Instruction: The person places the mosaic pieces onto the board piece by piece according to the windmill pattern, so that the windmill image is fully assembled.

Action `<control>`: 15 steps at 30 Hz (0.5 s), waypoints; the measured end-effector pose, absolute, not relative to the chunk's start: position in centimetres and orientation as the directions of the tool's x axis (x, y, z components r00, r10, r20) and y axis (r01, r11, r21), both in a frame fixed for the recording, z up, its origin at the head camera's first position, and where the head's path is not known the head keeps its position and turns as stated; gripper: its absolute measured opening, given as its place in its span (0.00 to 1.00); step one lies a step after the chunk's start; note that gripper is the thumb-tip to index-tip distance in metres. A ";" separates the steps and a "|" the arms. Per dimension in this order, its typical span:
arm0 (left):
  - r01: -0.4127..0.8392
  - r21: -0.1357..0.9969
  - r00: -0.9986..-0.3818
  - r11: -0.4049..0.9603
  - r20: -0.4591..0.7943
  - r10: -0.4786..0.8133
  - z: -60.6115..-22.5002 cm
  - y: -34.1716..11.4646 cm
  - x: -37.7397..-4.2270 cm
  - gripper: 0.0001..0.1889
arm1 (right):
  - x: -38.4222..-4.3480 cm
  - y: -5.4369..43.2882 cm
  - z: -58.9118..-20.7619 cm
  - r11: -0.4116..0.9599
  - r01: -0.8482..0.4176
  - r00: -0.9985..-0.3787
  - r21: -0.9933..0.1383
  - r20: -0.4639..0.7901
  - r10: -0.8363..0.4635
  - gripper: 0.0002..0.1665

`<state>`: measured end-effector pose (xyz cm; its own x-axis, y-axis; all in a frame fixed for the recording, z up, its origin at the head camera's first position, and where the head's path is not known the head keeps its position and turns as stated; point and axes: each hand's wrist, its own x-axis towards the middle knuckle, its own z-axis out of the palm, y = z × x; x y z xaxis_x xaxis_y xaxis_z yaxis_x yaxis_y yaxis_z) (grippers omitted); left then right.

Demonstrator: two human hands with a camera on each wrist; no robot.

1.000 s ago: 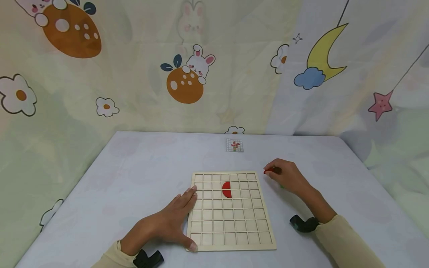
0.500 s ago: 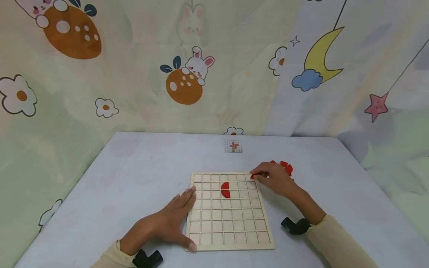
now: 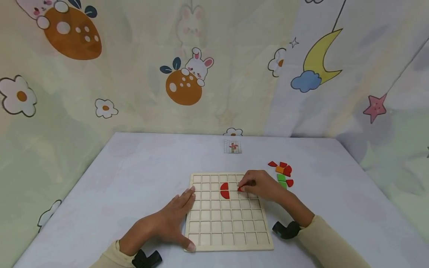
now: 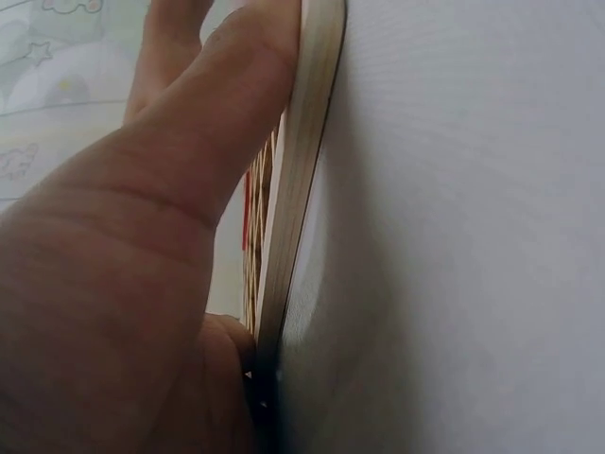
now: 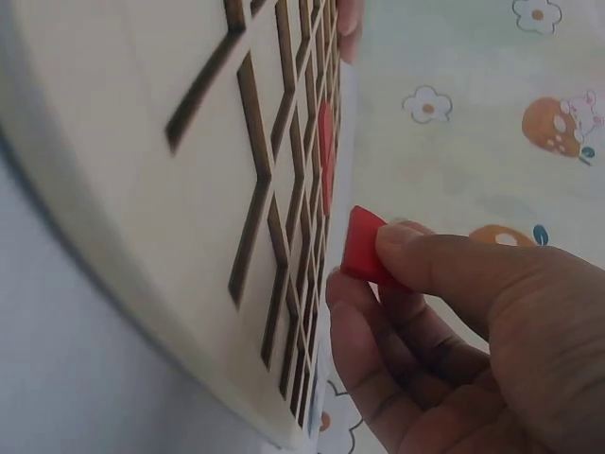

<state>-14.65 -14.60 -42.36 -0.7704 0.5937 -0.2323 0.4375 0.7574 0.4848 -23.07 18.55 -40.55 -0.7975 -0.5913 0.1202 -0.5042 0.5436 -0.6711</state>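
A pale wooden grid board (image 3: pixel 232 227) lies on the table, its cells framed by raised lines. Two red quarter-circle pieces (image 3: pixel 225 190) sit in its upper middle, one above the other, forming a half disc. My left hand (image 3: pixel 169 223) rests along the board's left edge, fingers straight and thumb at the near corner. Over the board's upper right, my right hand (image 3: pixel 261 184) pinches a red piece (image 5: pixel 362 248) between thumb and fingers. In the right wrist view that piece is held just off the grid; its far part is hidden by the fingertips.
Right of the board lie loose pieces: several red ones (image 3: pixel 287 170), an orange square (image 3: pixel 279 169) and green squares (image 3: pixel 281 178). A small picture card (image 3: pixel 232 147) with a pinwheel drawing lies behind the board. A printed curtain (image 3: pixel 140 74) hangs behind the table.
My right hand has moved left from beside the loose pieces to over the board, carrying the red piece. The loose pieces are now uncovered. My left hand has stayed put.
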 end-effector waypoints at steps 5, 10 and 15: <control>0.450 0.477 -0.765 0.755 -0.231 0.601 -42.4 -14.5 -14.6 0.72 | -22.9 17.8 -40.8 0.543 -0.498 -0.788 -0.677 0.091 -0.609 0.07; 0.440 0.470 -0.773 0.766 -0.237 0.589 -42.4 -14.5 -14.6 0.73 | -22.9 16.7 -40.9 0.537 -0.493 -0.767 -0.684 0.051 -0.640 0.06; 0.441 0.460 -0.777 0.770 -0.234 0.585 -42.5 -14.6 -14.5 0.73 | -23.0 16.1 -41.0 0.539 -0.520 -0.750 -0.662 0.052 -0.660 0.06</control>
<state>-14.54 -14.60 -42.45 -0.7767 0.5846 -0.2345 0.4409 0.7705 0.4604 -23.01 16.14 -40.96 -0.7498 -0.6597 0.0516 -0.5202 0.5395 -0.6621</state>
